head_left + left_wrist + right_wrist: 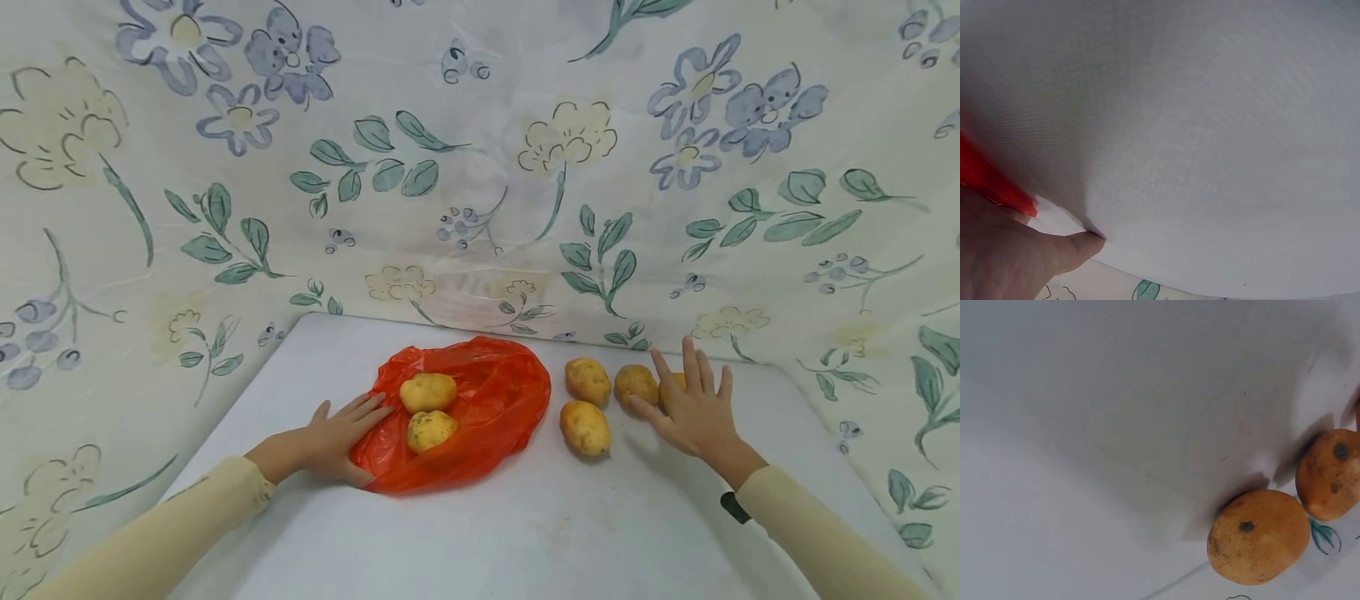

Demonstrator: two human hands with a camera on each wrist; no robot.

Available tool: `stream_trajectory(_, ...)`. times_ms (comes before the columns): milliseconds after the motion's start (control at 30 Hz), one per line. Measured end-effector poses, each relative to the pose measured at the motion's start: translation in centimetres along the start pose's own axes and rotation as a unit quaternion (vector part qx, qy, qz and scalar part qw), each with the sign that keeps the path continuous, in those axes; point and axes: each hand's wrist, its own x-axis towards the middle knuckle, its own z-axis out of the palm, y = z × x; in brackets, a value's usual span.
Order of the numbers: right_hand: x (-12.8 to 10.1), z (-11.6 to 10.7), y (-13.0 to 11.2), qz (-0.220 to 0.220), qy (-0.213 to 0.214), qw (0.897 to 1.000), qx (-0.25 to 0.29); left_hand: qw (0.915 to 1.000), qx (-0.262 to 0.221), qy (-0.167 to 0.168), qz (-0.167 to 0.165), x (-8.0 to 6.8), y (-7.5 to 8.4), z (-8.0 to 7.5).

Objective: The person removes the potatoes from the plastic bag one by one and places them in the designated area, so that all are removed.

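hands: left hand (337,437) lies flat with straight fingers on the near-left edge of the orange plastic bag (480,417), pinning it to the white table (525,533); it curls round nothing. right hand (693,408) hovers spread wide, fingers straight, over the loose potatoes on the right, holding nothing yet.
potatoes in bag: upper potato in the bag (427,392) and lower potato in the bag (431,430) lie on the flattened plastic, just beside the left fingertips.
loose potatoes: far-left loose potato (587,380), near loose potato (585,428) and middle loose potato (636,383) sit close together on the bare table right of the bag; a fourth potato (677,381) is mostly hidden under the right fingers.
doing it well: judging from the pose, the right hand is best closed round the potato nearest its palm, thumb under one side, so the neighbours are not knocked rolling; the left hand should keep the bag's edge down and its mouth reachable.
in the way: the bag lies collapsed, so its opening is hard to make out; the clustered potatoes may nudge each other.
surroundings: flowered cloth (480,167) hangs behind and at both sides of the table.
wrist views: the left one shows a thumb (1075,249) and a sliver of red plastic; the right one shows two potatoes on the table.
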Motion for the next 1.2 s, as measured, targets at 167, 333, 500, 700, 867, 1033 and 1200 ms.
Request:
stream_trajectory(167,0.6,0.2,-0.3,-0.006,0.003,1.0,0.005,0.9998,0.01,-0.003,-0.016,0.2,-0.2,0.0)
stream_trajectory(333,1.3,-0.1,-0.9,-0.01,0.013,1.0,0.007,0.9998,0.009,-0.003,-0.016,0.3,-0.5,0.1)
stream_trajectory(500,2.1,-0.7,-1.4,-0.018,0.022,1.0,0.004,0.9999,0.006,-0.003,-0.016,0.3,-0.5,0.1)
stream_trajectory(700,3.2,-1.3,-2.6,-0.028,0.016,0.999,-0.003,0.9999,0.004,-0.001,-0.014,0.3,-0.5,0.1)
stream_trajectory(867,3.8,-1.7,-3.9,-0.034,0.009,0.999,-0.005,0.9999,0.004,-0.002,-0.012,0.5,-0.5,0.0)
stream_trajectory(1033,4.4,-1.8,-5.1,-0.05,0.014,0.999,-0.004,0.9999,0.004,0.0,-0.01,0.6,-0.4,0.0)
stream_trajectory(1200,4.3,-1.6,-6.5,-0.065,0.017,0.998,0.007,0.9999,0.002,-0.002,-0.011,0.2,-0.2,0.6)
